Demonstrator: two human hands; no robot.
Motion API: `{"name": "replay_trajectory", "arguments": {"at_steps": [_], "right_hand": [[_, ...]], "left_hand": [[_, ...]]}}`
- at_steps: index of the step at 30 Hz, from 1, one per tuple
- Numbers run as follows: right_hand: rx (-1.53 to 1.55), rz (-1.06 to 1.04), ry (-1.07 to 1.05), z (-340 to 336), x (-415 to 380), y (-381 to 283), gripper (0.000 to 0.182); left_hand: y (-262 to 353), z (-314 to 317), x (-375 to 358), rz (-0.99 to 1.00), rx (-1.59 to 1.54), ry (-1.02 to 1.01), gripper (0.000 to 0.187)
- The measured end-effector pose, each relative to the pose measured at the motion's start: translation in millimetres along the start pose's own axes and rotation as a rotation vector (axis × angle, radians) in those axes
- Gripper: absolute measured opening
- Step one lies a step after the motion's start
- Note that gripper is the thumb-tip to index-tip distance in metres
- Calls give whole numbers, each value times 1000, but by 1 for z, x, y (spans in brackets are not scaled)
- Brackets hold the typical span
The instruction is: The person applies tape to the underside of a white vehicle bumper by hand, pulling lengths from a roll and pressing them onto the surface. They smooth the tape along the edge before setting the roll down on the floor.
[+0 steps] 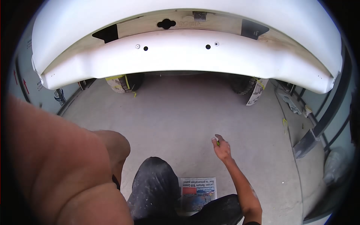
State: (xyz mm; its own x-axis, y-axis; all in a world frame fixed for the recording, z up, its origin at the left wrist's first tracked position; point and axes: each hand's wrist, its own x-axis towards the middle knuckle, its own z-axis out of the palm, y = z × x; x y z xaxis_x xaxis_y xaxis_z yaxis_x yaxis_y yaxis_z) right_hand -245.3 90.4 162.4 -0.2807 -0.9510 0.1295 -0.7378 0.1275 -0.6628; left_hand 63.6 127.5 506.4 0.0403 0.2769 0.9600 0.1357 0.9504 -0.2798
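Observation:
My right hand (222,149) reaches out over the grey floor, below a white car bumper (168,56). Its fingers are bent in around a small yellow-green piece (218,143), mostly hidden, whose kind I cannot make out. Very close to the camera, my left arm (63,168) fills the lower left, large and blurred. No fingers of my left hand can be made out. Between my knees in dark trousers, a newspaper (198,192) lies on the floor.
Two tyres (243,85) under the car are partly covered with paper and yellow-green tape. A dark metal post (318,131) and a clear plastic bag (335,165) stand at the right. Tape scraps (285,123) and a small tub (307,110) lie near the right wall.

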Motion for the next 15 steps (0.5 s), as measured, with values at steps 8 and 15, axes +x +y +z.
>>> {"name": "replay_trajectory", "arguments": {"at_steps": [8,15], "right_hand": [[574,24,-107,-16,16,-20,52],[1018,-216,-135,-52,11,-66,34]], "left_hand": [[13,20,-62,-105,-227,122,45],[-56,130,-231,-740,-30,-518,52]]}}
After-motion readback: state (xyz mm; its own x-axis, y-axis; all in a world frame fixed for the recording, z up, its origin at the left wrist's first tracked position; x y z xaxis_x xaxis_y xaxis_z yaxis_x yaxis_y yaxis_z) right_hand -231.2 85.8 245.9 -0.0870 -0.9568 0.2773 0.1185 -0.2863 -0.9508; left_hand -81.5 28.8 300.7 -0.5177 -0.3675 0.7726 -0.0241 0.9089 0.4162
